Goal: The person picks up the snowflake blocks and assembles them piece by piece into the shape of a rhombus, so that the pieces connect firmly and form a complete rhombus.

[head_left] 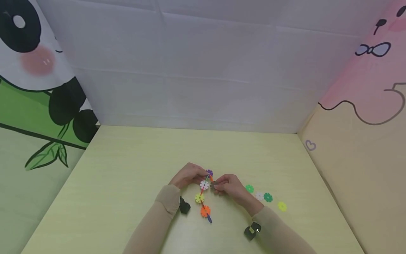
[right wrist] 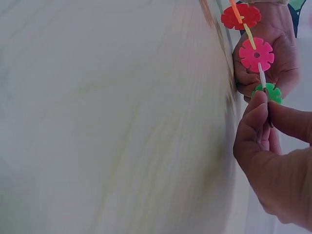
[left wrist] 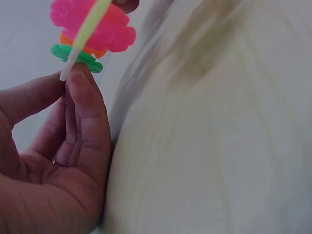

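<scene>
A chain of notched, flower-shaped plastic discs joined by short sticks hangs and lies between my hands. In the head view it runs from a purple disc (head_left: 209, 173) through a white disc (head_left: 204, 185) and a yellow disc (head_left: 199, 198) to an orange disc (head_left: 205, 211). My left hand (head_left: 190, 175) pinches the chain at its upper end. A dark grey disc (head_left: 213, 185) is pinched by my right hand (head_left: 232, 188), just right of the chain. The right wrist view shows pink (right wrist: 263, 48) and red (right wrist: 234, 19) discs above the right fingertips.
Loose discs lie on the table beyond my right wrist: a green one (head_left: 249, 188), a white one (head_left: 259, 196), another green (head_left: 268, 197) and a yellow one (head_left: 282, 206). Walls (head_left: 196, 70) stand behind and at both sides of the pale table (head_left: 142, 151).
</scene>
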The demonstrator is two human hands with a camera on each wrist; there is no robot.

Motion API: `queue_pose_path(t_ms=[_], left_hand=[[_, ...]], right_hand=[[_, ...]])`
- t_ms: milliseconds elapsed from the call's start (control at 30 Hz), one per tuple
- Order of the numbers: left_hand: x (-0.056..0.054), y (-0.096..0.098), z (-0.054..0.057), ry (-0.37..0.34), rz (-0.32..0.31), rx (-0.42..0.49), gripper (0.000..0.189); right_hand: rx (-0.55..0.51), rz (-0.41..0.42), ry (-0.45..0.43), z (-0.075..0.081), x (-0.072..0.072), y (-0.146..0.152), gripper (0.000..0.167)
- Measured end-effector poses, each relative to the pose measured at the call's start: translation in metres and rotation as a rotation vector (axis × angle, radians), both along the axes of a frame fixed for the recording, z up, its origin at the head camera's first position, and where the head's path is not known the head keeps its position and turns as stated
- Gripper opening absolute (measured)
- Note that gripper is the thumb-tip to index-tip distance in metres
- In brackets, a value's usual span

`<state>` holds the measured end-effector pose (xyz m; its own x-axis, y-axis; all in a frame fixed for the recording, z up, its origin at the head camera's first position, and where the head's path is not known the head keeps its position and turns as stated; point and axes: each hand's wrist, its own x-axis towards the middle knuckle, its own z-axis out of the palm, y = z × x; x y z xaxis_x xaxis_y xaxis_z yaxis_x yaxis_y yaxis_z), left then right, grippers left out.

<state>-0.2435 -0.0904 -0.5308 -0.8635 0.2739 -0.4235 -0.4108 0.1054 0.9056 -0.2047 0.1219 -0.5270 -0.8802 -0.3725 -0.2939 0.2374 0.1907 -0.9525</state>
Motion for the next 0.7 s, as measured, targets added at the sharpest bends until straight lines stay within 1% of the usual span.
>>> queue_pose_path(t_ms=[167,467,567,700], left_hand=[[0.000,0.000,0.000,0.003,-0.002,-0.006,0.016],[0.001,0.002,0.001,0.007,-0.003,-0.002,0.015],[0.001,0.002,0.002,0.010,-0.009,0.001,0.015],[0.001,0.002,0.001,0.018,-0.018,0.004,0.015]], right_hand=[[0.005,-0.007,-0.014,0.001,0.000,-0.001,0.018],[-0.015,0.010,-0.020,0.006,-0.001,0.000,0.019],[-0.021,0.031,-0.027,0.014,0.001,0.001,0.020],[-0.014,0.045,-0.028,0.032,0.008,0.000,0.020]])
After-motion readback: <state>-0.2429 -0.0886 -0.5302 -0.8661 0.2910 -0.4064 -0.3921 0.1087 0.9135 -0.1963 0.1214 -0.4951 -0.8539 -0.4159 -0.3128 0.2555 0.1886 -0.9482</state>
